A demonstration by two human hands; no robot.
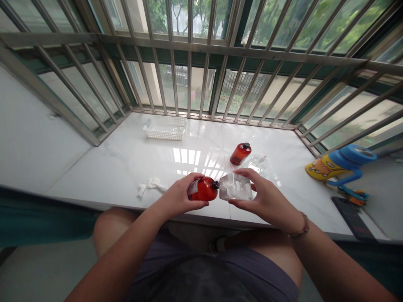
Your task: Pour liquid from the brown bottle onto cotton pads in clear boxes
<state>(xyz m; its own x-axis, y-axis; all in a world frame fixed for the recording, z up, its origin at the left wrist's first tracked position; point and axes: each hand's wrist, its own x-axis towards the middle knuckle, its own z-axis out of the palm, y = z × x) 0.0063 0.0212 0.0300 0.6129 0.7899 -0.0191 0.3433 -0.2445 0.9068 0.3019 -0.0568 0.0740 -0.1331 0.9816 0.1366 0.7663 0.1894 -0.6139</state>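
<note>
My left hand (184, 195) is wrapped round a red-amber bottle (208, 189) with a pale label, tipped on its side so its dark neck points right. In my right hand (264, 195) is a clear square bottle (235, 187), also tilted sideways, its end meeting the neck of the amber one. Whether the two mouths touch or just sit close I cannot tell. Both are held above the front part of the white ledge. Just beyond them stands a second red-amber bottle (240, 154) with a black cap.
A white perforated basket (165, 128) sits near the barred window. Crumpled white tissue (152, 185) lies left, clear plastic wrapping (260, 162) behind my right hand. At right are a blue and yellow flask (340, 161), a dark phone (353, 219) and small colourful items (352, 195).
</note>
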